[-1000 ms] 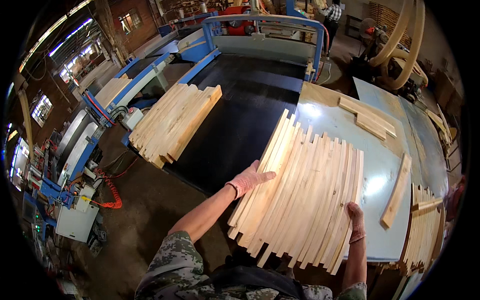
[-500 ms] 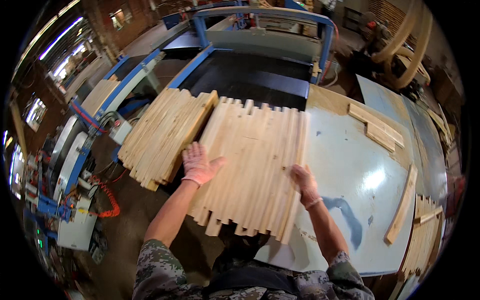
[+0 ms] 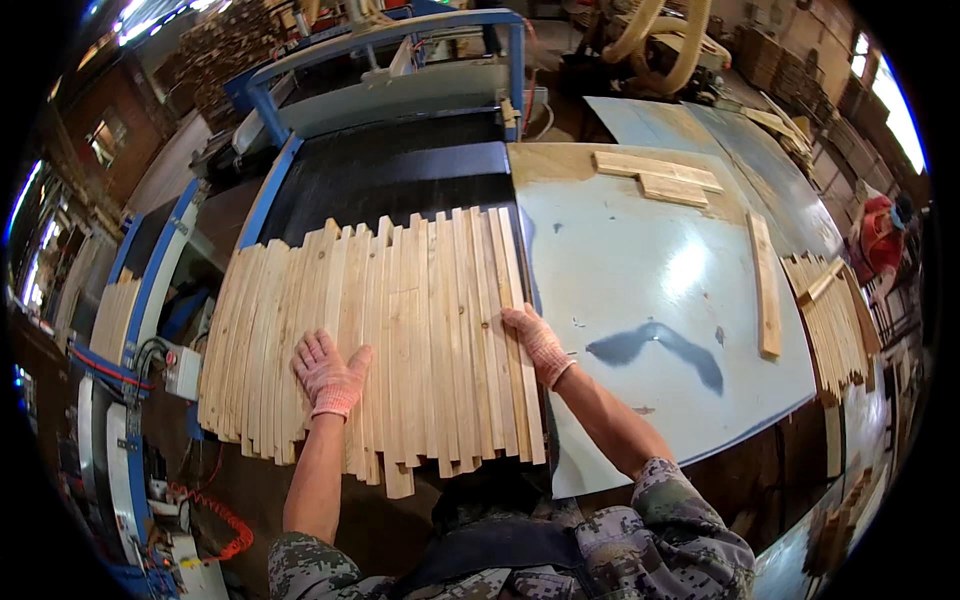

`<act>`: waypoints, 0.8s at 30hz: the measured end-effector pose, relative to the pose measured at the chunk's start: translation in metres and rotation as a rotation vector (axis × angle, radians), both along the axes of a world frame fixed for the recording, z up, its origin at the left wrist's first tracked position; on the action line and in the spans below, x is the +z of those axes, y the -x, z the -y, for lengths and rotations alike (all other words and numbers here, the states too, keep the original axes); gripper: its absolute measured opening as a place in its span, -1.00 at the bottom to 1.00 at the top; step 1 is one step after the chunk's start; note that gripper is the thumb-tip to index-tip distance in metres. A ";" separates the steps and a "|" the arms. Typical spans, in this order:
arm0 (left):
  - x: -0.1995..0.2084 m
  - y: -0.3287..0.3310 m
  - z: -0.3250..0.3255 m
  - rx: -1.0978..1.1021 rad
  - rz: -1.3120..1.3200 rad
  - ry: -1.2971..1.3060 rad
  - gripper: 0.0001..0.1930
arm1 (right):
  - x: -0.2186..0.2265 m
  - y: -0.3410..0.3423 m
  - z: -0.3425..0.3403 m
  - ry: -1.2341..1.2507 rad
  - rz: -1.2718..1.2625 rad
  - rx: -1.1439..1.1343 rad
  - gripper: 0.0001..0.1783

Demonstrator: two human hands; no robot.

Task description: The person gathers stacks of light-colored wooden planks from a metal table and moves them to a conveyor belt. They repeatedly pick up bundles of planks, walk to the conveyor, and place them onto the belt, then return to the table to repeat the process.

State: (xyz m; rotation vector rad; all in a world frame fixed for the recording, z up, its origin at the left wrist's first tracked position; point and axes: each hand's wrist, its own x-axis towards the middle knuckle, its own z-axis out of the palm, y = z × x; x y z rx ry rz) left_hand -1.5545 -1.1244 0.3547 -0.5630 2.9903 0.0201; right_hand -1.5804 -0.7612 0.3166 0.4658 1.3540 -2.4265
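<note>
A wide row of pale wooden strips [image 3: 405,330], laid side by side with uneven ends, spans the near end of the dark conveyor bed. My left hand [image 3: 331,374], in a pinkish knit glove, lies flat on the strips left of the middle, fingers spread and thumb out. At the row's right side, my gloved right hand [image 3: 538,344] grips the outermost strips, its fingertips bent over them. Part of that grip is hidden by the hand itself.
Right of the row stands a pale metal table [image 3: 640,270] with short boards [image 3: 658,175] at its far side and a longer board [image 3: 764,285]. A blue machine frame [image 3: 390,40] crosses behind. A person in red [image 3: 880,240] is far right.
The left group of strips and the middle group now lie together as one row, the gap between them closed. My hands shifted left with the strips, and the view turned right.
</note>
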 end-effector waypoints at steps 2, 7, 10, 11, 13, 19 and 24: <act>-0.001 -0.002 0.004 -0.019 -0.012 0.001 0.10 | -0.012 -0.005 0.002 -0.010 -0.065 -0.018 -0.63; -0.013 -0.001 0.021 -0.020 -0.018 -0.025 0.11 | 0.049 -0.003 -0.013 -0.803 -0.041 0.374 -0.28; -0.009 0.004 0.020 -0.026 -0.051 -0.112 0.07 | 0.077 -0.001 -0.026 -1.227 -0.050 0.659 -0.14; -0.006 0.003 0.015 -0.042 -0.083 -0.158 0.06 | 0.076 0.000 -0.028 -1.314 -0.072 0.729 -0.10; 0.000 -0.002 0.016 -0.052 -0.173 -0.216 0.03 | 0.069 -0.001 -0.033 -1.182 -0.054 0.617 -0.09; 0.010 -0.052 0.095 0.198 -0.373 -0.274 -0.02 | 0.038 -0.022 -0.027 -1.021 -0.106 0.403 -0.31; 0.021 -0.080 0.244 0.533 -0.443 0.087 0.13 | 0.006 -0.044 -0.026 -0.490 -0.324 0.091 -0.54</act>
